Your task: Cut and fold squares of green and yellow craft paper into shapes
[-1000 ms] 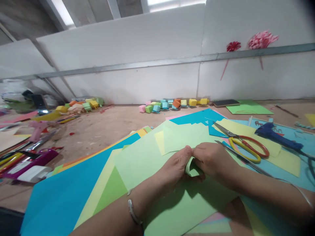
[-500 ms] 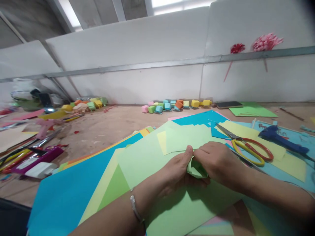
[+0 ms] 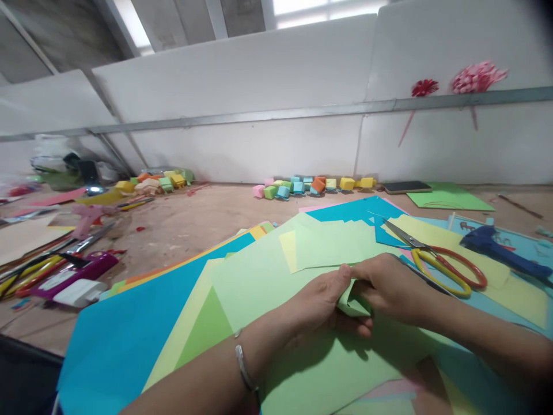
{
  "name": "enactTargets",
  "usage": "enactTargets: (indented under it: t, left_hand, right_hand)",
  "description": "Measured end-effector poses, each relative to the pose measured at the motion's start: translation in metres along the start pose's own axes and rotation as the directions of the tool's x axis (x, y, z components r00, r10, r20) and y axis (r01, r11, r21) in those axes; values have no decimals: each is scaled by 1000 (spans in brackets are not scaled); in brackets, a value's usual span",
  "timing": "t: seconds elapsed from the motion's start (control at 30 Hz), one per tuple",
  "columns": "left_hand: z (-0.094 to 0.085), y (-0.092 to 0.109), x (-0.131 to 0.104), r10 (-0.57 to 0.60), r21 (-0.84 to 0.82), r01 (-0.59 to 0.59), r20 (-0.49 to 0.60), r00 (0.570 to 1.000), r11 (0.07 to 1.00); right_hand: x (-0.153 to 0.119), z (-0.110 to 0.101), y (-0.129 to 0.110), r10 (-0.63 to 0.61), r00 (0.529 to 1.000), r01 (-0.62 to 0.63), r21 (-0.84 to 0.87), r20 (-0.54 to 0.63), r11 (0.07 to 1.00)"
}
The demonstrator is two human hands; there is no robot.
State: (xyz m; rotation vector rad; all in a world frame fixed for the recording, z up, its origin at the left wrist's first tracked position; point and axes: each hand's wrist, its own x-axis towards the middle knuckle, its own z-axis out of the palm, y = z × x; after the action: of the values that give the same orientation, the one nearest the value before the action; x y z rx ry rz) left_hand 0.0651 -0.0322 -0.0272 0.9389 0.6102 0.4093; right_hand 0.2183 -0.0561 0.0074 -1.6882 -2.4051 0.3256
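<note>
A small folded piece of green paper (image 3: 355,304) is held between both hands above the paper sheets. My left hand (image 3: 322,302) grips it from the left, thumb on top and fingers underneath. My right hand (image 3: 386,288) pinches its upper right side, with some fingertips hidden behind the fold. Beneath the hands lies a large light green sheet (image 3: 254,294), over blue (image 3: 125,334) and yellow ones. Scissors with red and yellow handles (image 3: 436,262) rest just right of my right hand.
Small coloured paper cubes (image 3: 298,187) line the wall, with more at the left. A blue glue gun (image 3: 501,251) lies at the right and a phone (image 3: 406,187) at the back. Purple tool (image 3: 75,274), white adapter (image 3: 80,293) and more scissors sit left.
The view has shifted slightly, so most things appear a little further right. Both hands still hold the green paper, and its opening appears turned a little between the fingers.
</note>
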Motion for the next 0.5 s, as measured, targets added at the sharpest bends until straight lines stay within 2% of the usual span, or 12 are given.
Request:
enactTargets:
  t: [0.13, 0.23, 0.27, 0.33, 0.4, 0.47, 0.5]
  left_hand:
    - [-1, 2, 1, 46, -14, -46, -25, 999, 999]
    - [-2, 3, 1, 4, 20, -4, -3, 1000, 1000]
    - [-3, 5, 1, 5, 40, -4, -30, 1000, 999]
    - [-5, 11, 1, 91, 96, -75, -173, 981, 993]
    - [-9, 20, 1, 253, 161, -206, -377, 891, 965]
    - [-14, 31, 1, 334, 166, -291, -520, 786, 942]
    - [-16, 35, 0, 345, 154, -315, -563, 751, 937]
  right_hand:
    - [0, 0, 2, -37, 998, 40, 70, -52, 997]
    - [1, 1, 4, -84, 990, 93, 77, -111, 993]
    - [2, 0, 6, -84, 985, 96, 73, -152, 993]
    - [5, -4, 15, -21, 966, 38, 61, -257, 997]
    - [12, -13, 31, 128, 935, -107, 83, -330, 991]
    - [19, -23, 50, 299, 916, -266, 155, -269, 951]
    - [23, -26, 60, 361, 911, -320, 209, -201, 924]
